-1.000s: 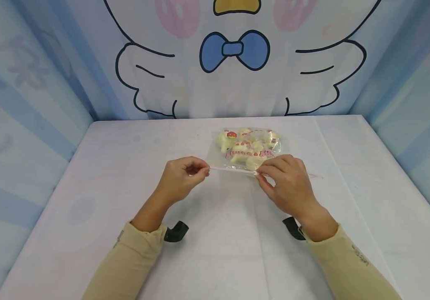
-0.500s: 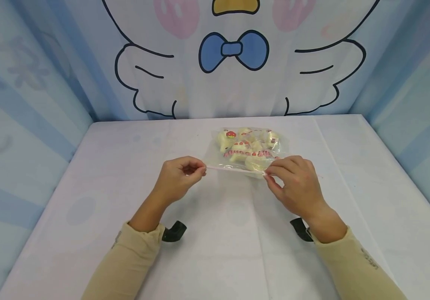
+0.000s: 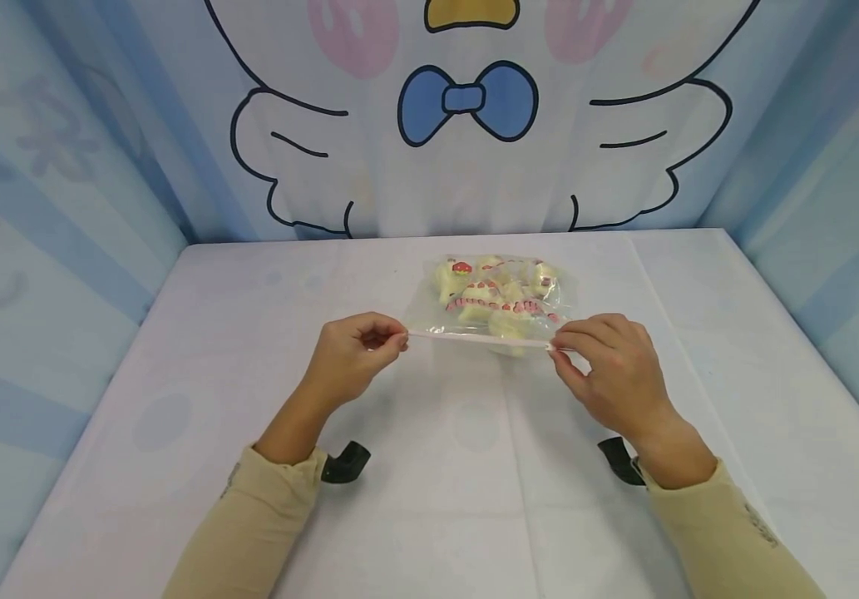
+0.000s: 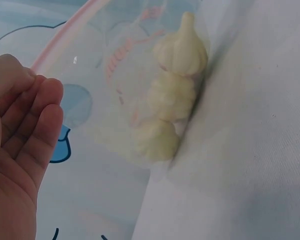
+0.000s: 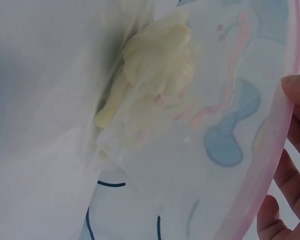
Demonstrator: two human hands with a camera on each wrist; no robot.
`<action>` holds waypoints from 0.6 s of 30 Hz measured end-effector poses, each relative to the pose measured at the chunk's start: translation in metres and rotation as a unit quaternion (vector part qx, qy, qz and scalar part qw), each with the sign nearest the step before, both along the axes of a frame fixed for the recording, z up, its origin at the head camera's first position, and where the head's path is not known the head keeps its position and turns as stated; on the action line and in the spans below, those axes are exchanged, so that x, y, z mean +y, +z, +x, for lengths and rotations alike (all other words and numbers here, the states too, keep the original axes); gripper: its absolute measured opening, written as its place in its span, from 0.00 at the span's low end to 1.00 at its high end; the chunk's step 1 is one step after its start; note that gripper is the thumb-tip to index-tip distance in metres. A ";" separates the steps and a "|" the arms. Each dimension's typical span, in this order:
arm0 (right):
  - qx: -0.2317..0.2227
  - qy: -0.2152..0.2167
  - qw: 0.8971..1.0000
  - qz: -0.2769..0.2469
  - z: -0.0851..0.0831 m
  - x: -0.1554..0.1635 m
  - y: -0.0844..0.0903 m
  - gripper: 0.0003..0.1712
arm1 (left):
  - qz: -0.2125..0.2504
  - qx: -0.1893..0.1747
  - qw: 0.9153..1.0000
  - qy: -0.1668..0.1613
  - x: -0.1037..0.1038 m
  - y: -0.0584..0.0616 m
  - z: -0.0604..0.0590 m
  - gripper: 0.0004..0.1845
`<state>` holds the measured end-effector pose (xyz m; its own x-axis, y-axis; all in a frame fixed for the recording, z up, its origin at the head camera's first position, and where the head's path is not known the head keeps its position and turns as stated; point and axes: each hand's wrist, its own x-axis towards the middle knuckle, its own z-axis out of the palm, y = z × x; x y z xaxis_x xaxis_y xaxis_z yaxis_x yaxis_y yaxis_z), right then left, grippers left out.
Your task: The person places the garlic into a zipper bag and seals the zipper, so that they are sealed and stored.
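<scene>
A clear plastic zip bag point(image 3: 429, 312) with red and pink print holds several pale garlic bulbs point(image 4: 180, 55). Its pink-edged zip strip point(image 3: 481, 339) is stretched between both hands, raised toward me. My left hand point(image 3: 357, 353) pinches the left end of the strip between thumb and forefinger. At the other side, my right hand point(image 3: 616, 378) pinches the strip near its right end, where a small white slider point(image 3: 550, 346) shows at the fingertips. In the left wrist view, the bulbs hang low in the bag, against the white table. The right fingertips partly cover the bag's right corner.
A white cloth covers the table point(image 3: 429, 499). Behind it hangs a curtain point(image 3: 474, 183) with a cartoon figure and blue bow tie, and pale blue curtains point(image 3: 40, 249) flank the sides. Black straps point(image 3: 347, 462) stick out at the sleeve cuffs.
My right hand has slid to the right along the zip strip, from about mid-strip to near its right end. My left hand has shifted slightly left, still pinching its end.
</scene>
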<state>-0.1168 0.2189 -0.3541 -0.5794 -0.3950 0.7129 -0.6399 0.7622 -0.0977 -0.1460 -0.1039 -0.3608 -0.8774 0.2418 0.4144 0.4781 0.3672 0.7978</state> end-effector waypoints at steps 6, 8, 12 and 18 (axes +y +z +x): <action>-0.007 -0.012 1.000 -0.002 0.002 0.007 -0.001 0.09 | -0.004 0.000 1.000 0.003 -0.001 0.000 0.000 0.04; -0.009 -0.013 1.000 -0.003 0.002 0.009 -0.002 0.09 | -0.005 0.000 1.000 0.003 -0.001 0.000 0.000 0.04; -0.005 -0.009 1.000 -0.008 0.002 0.013 -0.003 0.09 | -0.006 -0.003 1.000 0.003 -0.001 -0.001 0.000 0.04; 0.011 0.000 1.000 -0.020 0.001 0.021 -0.005 0.10 | -0.006 -0.003 1.000 0.004 -0.002 0.000 0.000 0.03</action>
<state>-0.1155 0.2399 -0.3594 -0.5627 -0.3659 0.7413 -0.6429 0.7574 -0.1141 -0.1461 -0.1054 -0.3607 -0.8815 0.2399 0.4067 0.4709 0.3809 0.7958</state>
